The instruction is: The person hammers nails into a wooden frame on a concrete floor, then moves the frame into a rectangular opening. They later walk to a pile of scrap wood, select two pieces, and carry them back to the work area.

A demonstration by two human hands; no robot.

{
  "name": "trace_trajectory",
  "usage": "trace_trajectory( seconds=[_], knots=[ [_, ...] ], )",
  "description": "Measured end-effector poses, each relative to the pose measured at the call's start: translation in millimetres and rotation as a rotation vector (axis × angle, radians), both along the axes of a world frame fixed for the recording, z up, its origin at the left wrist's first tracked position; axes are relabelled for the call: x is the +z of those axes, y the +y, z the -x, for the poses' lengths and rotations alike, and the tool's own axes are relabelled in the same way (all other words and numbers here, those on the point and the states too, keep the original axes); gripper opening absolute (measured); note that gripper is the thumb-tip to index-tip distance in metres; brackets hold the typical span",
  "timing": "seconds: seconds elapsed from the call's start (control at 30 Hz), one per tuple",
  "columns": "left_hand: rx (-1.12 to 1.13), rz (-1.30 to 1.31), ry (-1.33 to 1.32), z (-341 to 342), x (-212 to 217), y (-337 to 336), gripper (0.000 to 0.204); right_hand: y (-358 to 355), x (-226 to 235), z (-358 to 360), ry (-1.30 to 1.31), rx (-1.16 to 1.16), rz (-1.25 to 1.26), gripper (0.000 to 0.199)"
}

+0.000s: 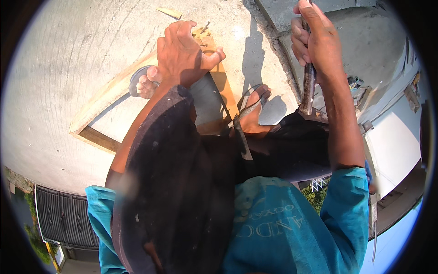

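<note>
I note a grey concrete slab (68,68) underfoot, wooden frame (109,93) lying on it, my left hand (182,57) with fingers pressed on the frame's board, right hand (317,39) fingers wrapped round a dark metal bar (309,89), held upright.

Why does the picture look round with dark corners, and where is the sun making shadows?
In the head view, the fisheye lens bends straight edges and blackens the rim. Hard sunlight throws sharp shadows from the left hand onto the wooden frame and concrete slab. The right hand gripping a metal bar is brightly lit. The dark trousers are blurry.
</note>
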State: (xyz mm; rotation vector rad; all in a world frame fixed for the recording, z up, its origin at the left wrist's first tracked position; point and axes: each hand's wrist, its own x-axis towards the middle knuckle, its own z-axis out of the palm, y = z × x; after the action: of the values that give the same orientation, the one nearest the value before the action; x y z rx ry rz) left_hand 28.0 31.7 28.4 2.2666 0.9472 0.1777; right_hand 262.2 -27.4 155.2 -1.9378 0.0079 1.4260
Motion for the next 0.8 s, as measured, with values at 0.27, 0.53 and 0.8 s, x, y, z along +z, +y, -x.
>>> trace_trajectory(
  seconds=[0.27,0.53,0.8],
  knots=[
    [-0.068,0.017,-0.092,2.8,-10.0,-2.3,0.083,-33.7,-28.0,35.5,-0.099,0.810,0.250,0.048],
    [-0.040,-0.072,0.010,3.2,-0.2,1.6,0.069,7.3,-26.7,-29.3,-0.363,-0.184,-0.330,0.022],
    [-0.018,0.019,0.014,5.7,-3.5,-1.1,0.079,5.2,-1.5,-5.8,0.045,0.266,0.056,0.028]
  ],
)
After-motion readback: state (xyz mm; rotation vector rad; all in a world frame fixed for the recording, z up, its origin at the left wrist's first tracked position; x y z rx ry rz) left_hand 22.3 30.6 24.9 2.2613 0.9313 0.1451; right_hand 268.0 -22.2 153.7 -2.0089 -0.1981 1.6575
